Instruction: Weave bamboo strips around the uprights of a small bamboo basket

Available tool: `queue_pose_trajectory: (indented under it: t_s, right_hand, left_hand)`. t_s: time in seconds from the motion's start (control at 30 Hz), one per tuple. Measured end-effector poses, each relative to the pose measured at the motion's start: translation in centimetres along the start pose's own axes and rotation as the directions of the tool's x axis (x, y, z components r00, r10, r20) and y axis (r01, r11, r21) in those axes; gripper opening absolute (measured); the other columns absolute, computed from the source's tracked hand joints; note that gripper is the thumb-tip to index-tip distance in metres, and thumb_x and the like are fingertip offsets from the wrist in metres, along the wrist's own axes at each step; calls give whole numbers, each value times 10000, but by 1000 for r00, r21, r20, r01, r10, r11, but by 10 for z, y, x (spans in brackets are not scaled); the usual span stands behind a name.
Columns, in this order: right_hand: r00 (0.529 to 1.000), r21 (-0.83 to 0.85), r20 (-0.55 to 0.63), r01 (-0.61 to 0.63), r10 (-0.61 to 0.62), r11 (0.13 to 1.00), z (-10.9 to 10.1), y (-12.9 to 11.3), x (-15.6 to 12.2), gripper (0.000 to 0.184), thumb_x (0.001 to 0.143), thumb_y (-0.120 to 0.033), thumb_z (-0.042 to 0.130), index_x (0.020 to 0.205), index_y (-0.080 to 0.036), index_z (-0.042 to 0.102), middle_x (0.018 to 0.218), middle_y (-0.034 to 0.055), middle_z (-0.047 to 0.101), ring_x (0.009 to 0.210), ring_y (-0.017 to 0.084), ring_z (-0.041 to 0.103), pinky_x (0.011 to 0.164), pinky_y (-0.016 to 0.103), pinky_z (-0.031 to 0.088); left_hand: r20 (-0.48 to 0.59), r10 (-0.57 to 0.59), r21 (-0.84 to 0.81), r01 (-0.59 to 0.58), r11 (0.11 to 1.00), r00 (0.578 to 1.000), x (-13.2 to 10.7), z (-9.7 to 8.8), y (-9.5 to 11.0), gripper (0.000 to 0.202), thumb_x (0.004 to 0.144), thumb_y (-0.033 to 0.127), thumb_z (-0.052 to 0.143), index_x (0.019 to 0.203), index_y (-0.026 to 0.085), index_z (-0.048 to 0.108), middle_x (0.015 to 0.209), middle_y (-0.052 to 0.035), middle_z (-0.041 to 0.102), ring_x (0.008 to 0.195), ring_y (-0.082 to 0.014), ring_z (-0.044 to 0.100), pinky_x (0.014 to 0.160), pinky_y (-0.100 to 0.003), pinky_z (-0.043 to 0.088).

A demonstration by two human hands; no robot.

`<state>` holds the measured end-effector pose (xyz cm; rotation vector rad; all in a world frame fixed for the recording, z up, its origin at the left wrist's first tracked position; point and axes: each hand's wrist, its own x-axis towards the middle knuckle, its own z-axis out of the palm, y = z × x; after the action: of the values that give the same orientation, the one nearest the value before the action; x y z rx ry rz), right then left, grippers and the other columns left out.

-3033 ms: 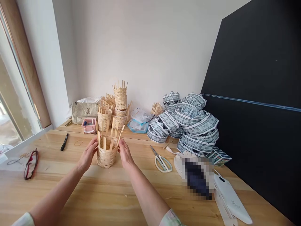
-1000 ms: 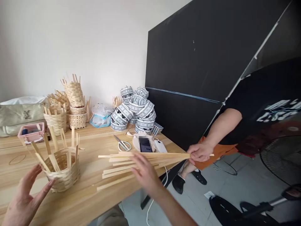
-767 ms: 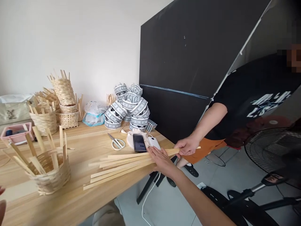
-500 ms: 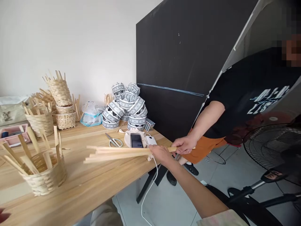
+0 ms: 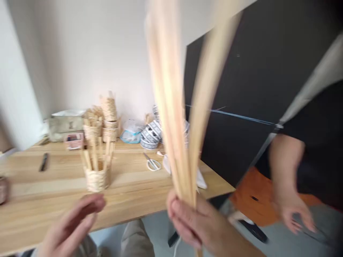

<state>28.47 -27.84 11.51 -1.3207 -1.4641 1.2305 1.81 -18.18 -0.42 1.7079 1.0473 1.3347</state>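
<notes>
A bundle of pale strips (image 5: 175, 142) is held roughly upright in the person's right hand (image 5: 190, 219), the grip clenched around its lower part, in front of the front edge of the table (image 5: 131, 201) near the right corner; the upper ends, blurred, seem to part into two groups and leave view at the top. The left hand (image 5: 73, 225), at the front edge, has its grip released, thumb and fingers apart. Farther back stands a woven basket (image 5: 96, 180), its unwoven ends rising above the rim. White-handled scissors (image 5: 153, 164) lie to its right. Along the back edge, left to right, are a beige bag (image 5: 66, 125), a pink box (image 5: 74, 142), stacked baskets (image 5: 109, 110), a plastic bag (image 5: 131, 135) and patterned bands (image 5: 150, 135). Beyond the right edge, a co-worker (image 5: 284, 171) stands with one arm lowered.
</notes>
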Motion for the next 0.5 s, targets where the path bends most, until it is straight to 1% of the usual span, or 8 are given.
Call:
queue_pose_trajectory:
  t_s: [0.03,0.1,0.17,0.23,0.27,0.33,0.4,0.5]
  right_hand:
    - [988,75,148,-66,54,995,22,5,9,406,796,-620,454,745,-218,468,449,-93,349,341,50,277,365,196,217]
    - [930,124,351,-160,107,979,62,18,34,455,749,-652,497,743,-198,482,474,-87,373,362,39,306,362,180,218]
    - [870,155,473,-238,139,959,101,33,63,488,698,-666,546,728,-182,488,460,-92,381,358,31,303,352,171,214]
    - [808,213,571,-315,144,925,137,45,91,506,643,-659,606,688,-171,480,437,-102,375,331,18,291,334,167,181]
    - [798,234,582,-346,155,908,153,49,104,512,613,-653,634,677,-172,471,431,-106,377,323,13,289,327,164,168]
    - [807,265,572,-354,150,897,180,54,125,521,558,-626,688,696,-174,467,451,-99,425,336,22,356,322,156,189]
    - [843,314,524,-325,122,892,199,57,140,551,518,-621,709,735,-175,470,500,-83,485,393,51,474,354,159,295]
    - [864,385,492,-320,101,866,217,63,156,598,483,-653,697,750,-165,478,562,-53,550,500,105,594,487,222,439]
  left_hand:
    - [90,-58,-147,71,987,994,-1,4,13,402,660,561,612,1020,385,649,962,-36,712,869,-340,656,747,-497,562]
    - [171,-102,-370,160,915,980,2,10,32,577,607,592,660,1119,332,600,1065,-68,677,1023,-332,599,881,-465,503]
    - [144,-183,-480,230,847,973,7,8,39,638,613,579,673,1161,275,559,1062,-95,668,1066,-312,569,913,-439,469]
    - [18,-279,-549,243,800,960,10,-3,33,538,626,517,698,1066,232,576,895,-70,680,901,-252,619,786,-361,510]
    - [-46,-329,-568,246,785,943,12,-12,26,456,627,482,710,975,214,588,771,-36,658,762,-203,619,672,-299,509]
    - [-144,-411,-582,259,771,900,16,-32,8,345,609,438,733,779,186,570,572,33,541,519,-106,504,468,-201,401]
    - [-202,-462,-579,276,768,864,23,-54,-12,354,574,425,753,668,165,533,522,57,480,456,-63,411,418,-170,327]
    - [-239,-500,-560,302,771,833,40,-81,-38,359,549,405,767,685,158,546,537,57,501,472,-53,408,418,-147,316]
